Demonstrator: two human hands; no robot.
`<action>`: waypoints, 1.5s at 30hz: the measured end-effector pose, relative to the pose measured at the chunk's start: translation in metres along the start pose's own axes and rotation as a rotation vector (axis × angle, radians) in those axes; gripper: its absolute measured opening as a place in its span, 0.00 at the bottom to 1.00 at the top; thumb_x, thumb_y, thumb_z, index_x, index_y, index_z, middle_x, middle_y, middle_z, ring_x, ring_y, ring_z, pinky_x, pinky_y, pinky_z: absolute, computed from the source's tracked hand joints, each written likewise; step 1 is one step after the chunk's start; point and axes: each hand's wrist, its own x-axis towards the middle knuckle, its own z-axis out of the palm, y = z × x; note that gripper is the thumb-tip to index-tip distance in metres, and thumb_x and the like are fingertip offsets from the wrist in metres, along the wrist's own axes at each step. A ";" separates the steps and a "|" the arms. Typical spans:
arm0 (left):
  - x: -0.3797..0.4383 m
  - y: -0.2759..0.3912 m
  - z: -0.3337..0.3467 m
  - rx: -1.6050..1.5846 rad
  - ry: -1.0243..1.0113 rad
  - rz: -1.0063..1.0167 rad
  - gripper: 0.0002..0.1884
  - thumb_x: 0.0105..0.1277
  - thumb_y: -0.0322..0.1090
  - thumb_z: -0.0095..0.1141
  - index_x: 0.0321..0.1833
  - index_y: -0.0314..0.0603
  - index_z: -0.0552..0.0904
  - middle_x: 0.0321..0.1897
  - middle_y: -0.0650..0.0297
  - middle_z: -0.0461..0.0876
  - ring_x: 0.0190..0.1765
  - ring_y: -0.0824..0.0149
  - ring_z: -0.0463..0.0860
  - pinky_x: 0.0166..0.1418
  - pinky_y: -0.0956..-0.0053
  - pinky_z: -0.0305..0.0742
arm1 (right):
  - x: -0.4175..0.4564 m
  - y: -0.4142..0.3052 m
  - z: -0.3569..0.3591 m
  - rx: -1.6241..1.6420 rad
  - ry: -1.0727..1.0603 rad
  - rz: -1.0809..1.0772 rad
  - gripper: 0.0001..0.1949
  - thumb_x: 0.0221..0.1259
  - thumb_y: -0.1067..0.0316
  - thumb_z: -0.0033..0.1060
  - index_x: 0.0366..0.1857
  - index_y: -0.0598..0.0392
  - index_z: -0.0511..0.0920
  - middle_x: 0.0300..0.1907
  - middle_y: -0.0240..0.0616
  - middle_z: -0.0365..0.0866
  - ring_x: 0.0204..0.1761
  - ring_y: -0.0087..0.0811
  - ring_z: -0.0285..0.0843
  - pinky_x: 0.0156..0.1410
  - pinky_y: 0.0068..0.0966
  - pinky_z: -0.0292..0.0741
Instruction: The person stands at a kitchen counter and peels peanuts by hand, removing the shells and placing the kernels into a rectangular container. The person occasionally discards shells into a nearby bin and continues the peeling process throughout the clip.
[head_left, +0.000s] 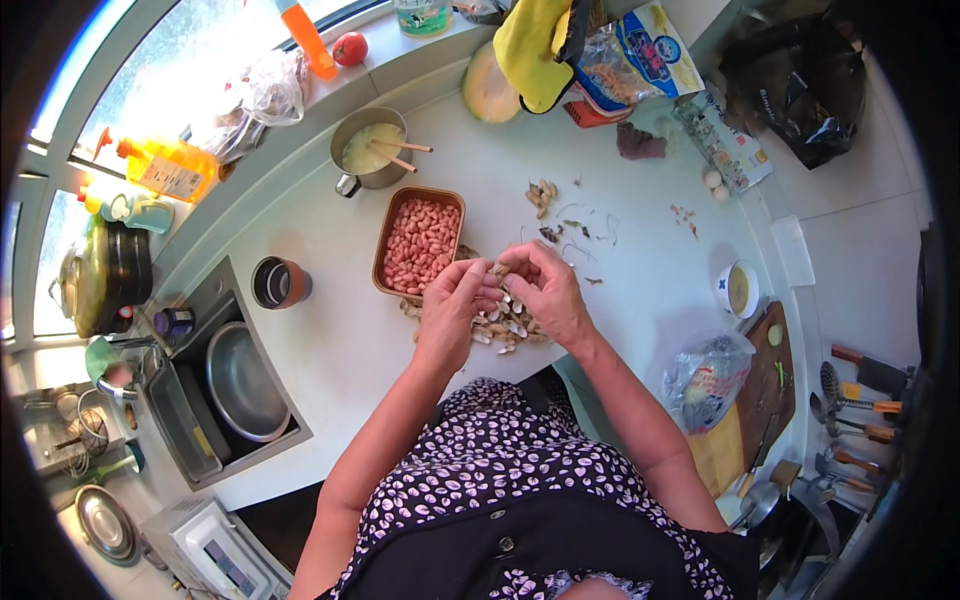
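Observation:
Between the fingertips of both hands is an unshelled peanut (500, 269), held over the white counter. My left hand (456, 300) pinches it from the left, beside the rim of a brown rectangular pan (379, 259) filled with shelled pink-skinned peanuts (420, 244). My right hand (546, 289) grips it from the right with thumb and forefinger. A heap of empty peanut shells (510, 324) lies under and in front of both hands, partly hidden by them. Beyond the right hand is a small group of whole peanuts (541, 196), with dry stem scraps (551, 233) nearby.
A saucepan (390, 171) with chopsticks stands behind the pan. To the left are an open cup (280, 283) and a sink holding a metal basin (244, 382). At right are a small bowl (739, 289), a plastic bag (707, 379) and a cutting board (756, 367) with a knife.

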 end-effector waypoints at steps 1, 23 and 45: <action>0.000 -0.001 -0.001 0.016 -0.013 0.007 0.10 0.76 0.33 0.53 0.52 0.34 0.80 0.39 0.63 0.83 0.38 0.74 0.81 0.43 0.80 0.77 | -0.003 -0.001 0.003 -0.003 0.006 -0.040 0.09 0.65 0.78 0.58 0.47 0.59 0.78 0.41 0.30 0.77 0.43 0.19 0.78 0.50 0.21 0.78; -0.012 -0.009 -0.007 0.284 -0.068 0.161 0.07 0.69 0.26 0.60 0.46 0.30 0.82 0.36 0.62 0.86 0.37 0.73 0.85 0.44 0.79 0.84 | -0.029 -0.008 0.018 -0.101 0.150 -0.103 0.05 0.64 0.74 0.61 0.41 0.61 0.78 0.37 0.37 0.78 0.33 0.27 0.83 0.39 0.23 0.79; -0.015 -0.014 -0.009 0.508 -0.041 0.096 0.03 0.65 0.23 0.62 0.35 0.33 0.80 0.28 0.62 0.85 0.29 0.73 0.84 0.35 0.79 0.81 | -0.031 -0.002 0.012 -0.184 0.010 -0.067 0.04 0.58 0.78 0.59 0.34 0.62 0.74 0.30 0.38 0.78 0.28 0.29 0.80 0.34 0.26 0.77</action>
